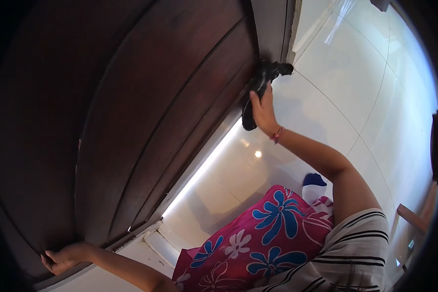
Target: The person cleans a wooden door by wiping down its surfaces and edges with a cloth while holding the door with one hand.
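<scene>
A black, bundled item (260, 87), perhaps cloth, lies against the bottom of a dark wooden door (180, 87), near its frame. My right hand (264, 109) is on this item, thumb and fingers pressed round it. At the lower left, my left hand (65, 258) rests by the door's edge with its fingers curled; whether anything is inside them is hidden. Bright light shows along the gap under the door.
Glossy tiled floor (336, 97) spreads to the right of the door. Pink flowered cloth (238, 238) covers my lap. A blue and white sock (314, 182) shows beside it. Wooden furniture parts (413, 217) stand at the right edge.
</scene>
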`<state>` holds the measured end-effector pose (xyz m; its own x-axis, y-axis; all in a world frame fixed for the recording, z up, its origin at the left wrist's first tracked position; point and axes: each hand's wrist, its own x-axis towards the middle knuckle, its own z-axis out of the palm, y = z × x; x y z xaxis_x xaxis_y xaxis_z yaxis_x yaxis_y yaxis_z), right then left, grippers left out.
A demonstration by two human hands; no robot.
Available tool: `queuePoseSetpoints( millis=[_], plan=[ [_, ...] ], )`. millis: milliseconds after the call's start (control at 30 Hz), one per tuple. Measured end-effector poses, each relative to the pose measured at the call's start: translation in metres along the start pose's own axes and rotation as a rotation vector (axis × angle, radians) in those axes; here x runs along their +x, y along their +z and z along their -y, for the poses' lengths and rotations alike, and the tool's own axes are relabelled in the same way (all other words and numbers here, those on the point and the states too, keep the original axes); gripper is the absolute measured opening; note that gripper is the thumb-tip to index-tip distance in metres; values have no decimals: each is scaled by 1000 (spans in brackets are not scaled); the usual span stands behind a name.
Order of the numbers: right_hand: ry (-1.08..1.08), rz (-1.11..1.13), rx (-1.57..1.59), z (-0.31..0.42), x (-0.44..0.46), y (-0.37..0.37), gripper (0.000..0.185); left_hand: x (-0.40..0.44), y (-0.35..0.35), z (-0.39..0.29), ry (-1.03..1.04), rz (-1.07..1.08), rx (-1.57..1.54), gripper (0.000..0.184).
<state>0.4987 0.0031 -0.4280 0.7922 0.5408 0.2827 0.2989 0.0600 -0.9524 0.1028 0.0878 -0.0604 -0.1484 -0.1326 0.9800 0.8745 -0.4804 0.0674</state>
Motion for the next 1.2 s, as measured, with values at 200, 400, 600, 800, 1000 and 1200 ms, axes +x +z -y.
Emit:
queuePoseSetpoints(
  millis=[200,400,600,800,1000,1200],
  plan=[
    [-370,-160,-108,54,44,-3,60,2,-2,1,18,1,18,34],
    [-104,-263,320,35,82,-17,46,4,-3,6,29,5,24,33],
    [432,-167,374,2,34,-1,70,4,-6,11,75,19,68,32],
    [342,-7,287,37,-23,15,73,1,-4,6,30,9,84,31],
    [-150,-277,151,40,64,-8,55,4,-4,4,75,14,53,30],
    [123,-300,403,27,98,-25,59,3,-3,0,38,15,114,33]
  ],
)
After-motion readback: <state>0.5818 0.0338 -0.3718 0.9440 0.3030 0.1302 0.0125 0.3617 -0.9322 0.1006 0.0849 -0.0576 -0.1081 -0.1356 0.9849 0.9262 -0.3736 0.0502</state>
